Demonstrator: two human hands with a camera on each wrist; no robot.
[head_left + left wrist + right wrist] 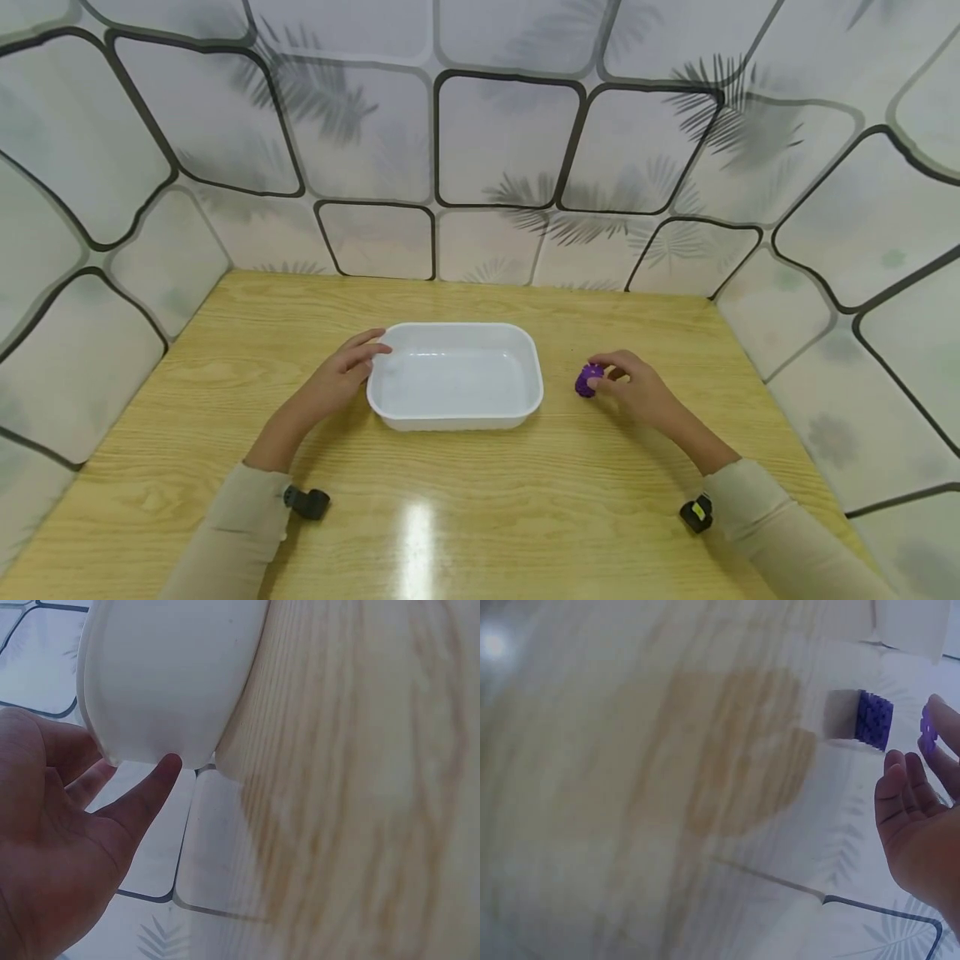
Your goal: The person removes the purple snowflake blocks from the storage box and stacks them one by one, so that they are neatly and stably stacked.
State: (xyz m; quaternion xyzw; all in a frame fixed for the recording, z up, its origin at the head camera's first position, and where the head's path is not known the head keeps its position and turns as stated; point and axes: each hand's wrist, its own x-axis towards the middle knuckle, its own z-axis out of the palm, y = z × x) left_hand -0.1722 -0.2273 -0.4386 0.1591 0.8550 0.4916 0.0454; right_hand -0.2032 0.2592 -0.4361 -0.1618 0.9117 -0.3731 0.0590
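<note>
A white rectangular tray (455,419) with rounded corners stands on the table in the head view. My left hand (347,372) holds it at the left end, fingers over the rim at the far corner; the left wrist view shows the thumb (154,791) against the outer wall. To the right of the tray, my right hand (633,387) pinches a small purple piece (928,731) between thumb and finger. Just beside it, on the table, is a bumpy purple block (874,720). In the head view the purple things (585,382) overlap, and their exact kind cannot be told.
The wooden table (480,500) reaches back to a patterned wall covering (495,142) that also encloses both sides. Black wrist cameras sit on the left sleeve (243,517) and right sleeve (772,517). A bright light reflection lies on the table's near part.
</note>
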